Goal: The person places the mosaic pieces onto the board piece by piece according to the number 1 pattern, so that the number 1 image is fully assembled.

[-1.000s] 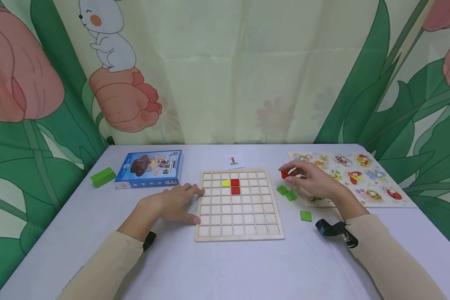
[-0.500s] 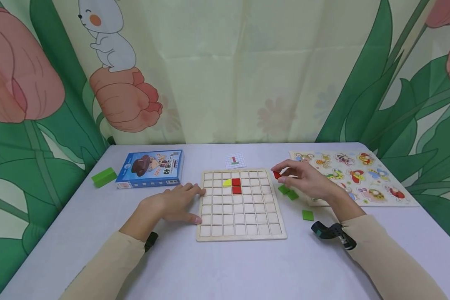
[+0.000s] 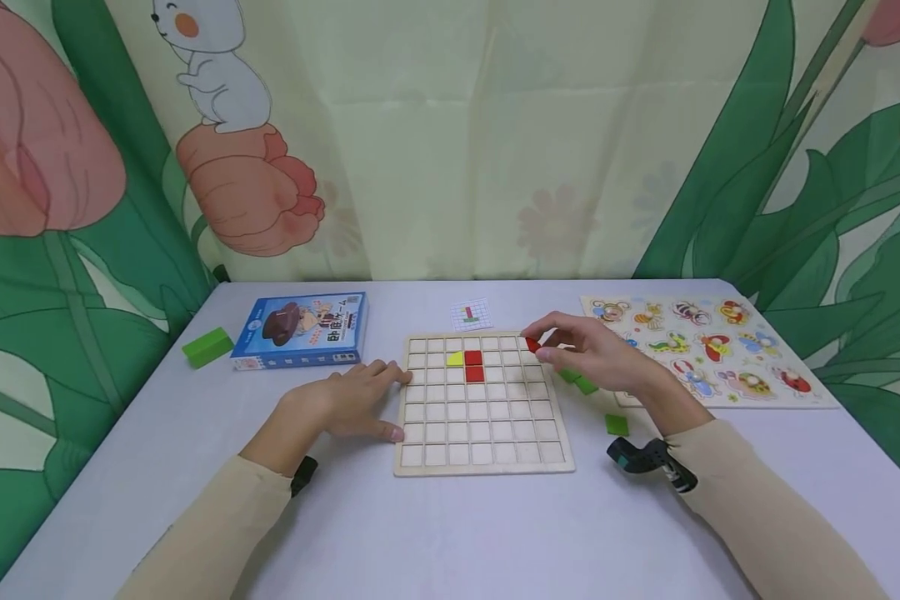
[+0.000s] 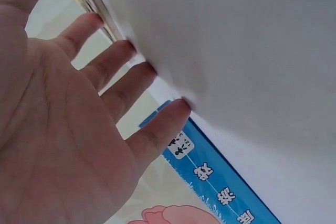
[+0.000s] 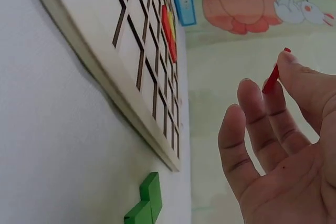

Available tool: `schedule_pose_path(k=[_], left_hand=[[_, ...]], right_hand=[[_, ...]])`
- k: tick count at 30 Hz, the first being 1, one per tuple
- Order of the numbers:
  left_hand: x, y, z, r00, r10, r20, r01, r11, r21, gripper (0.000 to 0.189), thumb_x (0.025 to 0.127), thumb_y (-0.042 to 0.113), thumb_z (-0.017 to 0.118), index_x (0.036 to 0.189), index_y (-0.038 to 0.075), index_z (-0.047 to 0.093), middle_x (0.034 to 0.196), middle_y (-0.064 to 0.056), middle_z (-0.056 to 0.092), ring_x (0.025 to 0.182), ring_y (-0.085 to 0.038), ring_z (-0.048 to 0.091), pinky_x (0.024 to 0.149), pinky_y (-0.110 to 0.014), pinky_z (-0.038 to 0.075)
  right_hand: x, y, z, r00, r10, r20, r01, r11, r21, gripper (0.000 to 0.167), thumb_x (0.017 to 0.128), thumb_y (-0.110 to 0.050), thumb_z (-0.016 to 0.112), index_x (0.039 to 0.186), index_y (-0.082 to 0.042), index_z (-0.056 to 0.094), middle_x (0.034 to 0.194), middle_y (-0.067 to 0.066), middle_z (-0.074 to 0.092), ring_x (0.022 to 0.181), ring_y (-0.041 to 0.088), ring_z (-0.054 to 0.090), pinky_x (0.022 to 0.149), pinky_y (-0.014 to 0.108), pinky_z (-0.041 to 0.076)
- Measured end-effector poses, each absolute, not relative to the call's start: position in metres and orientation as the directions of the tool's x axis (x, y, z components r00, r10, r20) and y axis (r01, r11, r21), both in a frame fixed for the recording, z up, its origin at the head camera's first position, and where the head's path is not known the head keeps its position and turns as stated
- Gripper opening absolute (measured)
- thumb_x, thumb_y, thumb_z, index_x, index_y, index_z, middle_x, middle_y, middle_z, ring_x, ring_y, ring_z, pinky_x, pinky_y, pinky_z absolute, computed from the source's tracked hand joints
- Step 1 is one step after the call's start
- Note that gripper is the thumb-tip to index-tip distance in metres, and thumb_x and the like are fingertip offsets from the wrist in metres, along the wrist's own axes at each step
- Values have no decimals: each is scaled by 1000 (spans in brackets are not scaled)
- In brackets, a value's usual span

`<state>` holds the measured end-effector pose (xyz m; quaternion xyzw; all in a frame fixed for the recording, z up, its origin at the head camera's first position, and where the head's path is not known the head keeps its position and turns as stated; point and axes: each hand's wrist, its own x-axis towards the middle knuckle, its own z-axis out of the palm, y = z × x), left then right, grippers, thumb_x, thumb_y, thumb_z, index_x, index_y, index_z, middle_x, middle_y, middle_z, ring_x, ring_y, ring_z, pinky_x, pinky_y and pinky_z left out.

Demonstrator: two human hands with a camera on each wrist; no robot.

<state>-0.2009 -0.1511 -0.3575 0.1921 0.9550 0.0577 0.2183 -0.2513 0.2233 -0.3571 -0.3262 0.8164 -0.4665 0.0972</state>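
Observation:
A wooden grid board (image 3: 483, 477) lies on the table with two red square tiles (image 3: 474, 374) one below the other and a yellow tile (image 3: 455, 358) beside the upper one. The left hand (image 3: 348, 402) rests at the board's left edge, fingers spread, thumb and fingertips touching it. Above the board's far right corner, the right hand (image 3: 592, 354) pinches a red tile (image 5: 272, 78) between thumb and index finger. Green square tiles (image 3: 617, 425) lie on the table to the right of the board, some partly hidden beneath the right hand.
A small pattern card (image 3: 471, 314) lies behind the board. At the back left are a blue game box (image 3: 300, 330) and a green block (image 3: 207, 347). An insect picture board (image 3: 720, 383) lies at the right. A printed curtain (image 3: 435, 167) hangs behind the table.
The right hand has moved left with the pinched red tile, from beside the board to over its far right corner. The left hand has stayed at the board's left edge.

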Motion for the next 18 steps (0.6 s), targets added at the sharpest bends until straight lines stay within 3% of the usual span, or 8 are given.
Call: schedule_pose_path(k=[9, 14, 18], left_hand=[[-198, -153, -357, -831, 399, -388, 354, 917, 186, 88, 86, 61, 74, 156, 23, 37, 154, -11, 44, 140, -34, 44, 113, -67, 37], [-200, -152, -357, -830, 377, -412, 331, 926, 180, 88, 87, 61, 74, 157, 25, 34, 160, -10, 38, 145, -35, 39, 116, -65, 34], [-201, -152, -357, -822, 385, -419, 334, 923, 192, 88, 87, 61, 73, 157, 26, 34, 162, -11, 35, 148, -36, 35, 117, -65, 32]], right_hand=[[-255, 207, -356, -762, -636, 125, -423, 342, -839, 28, 102, -10, 65, 130, -14, 66, 125, 21, 64, 103, 30, 65, 80, 31, 57], [-254, 198, -357, -753, -651, 98, -393, 325, -860, 31, 101, -10, 66, 132, -7, 64, 127, 21, 63, 104, 38, 63, 81, 37, 58], [-252, 192, -360, -752, -655, 76, -373, 327, -868, 31, 101, -11, 67, 132, -8, 64, 129, 21, 62, 104, 37, 63, 82, 40, 59]])
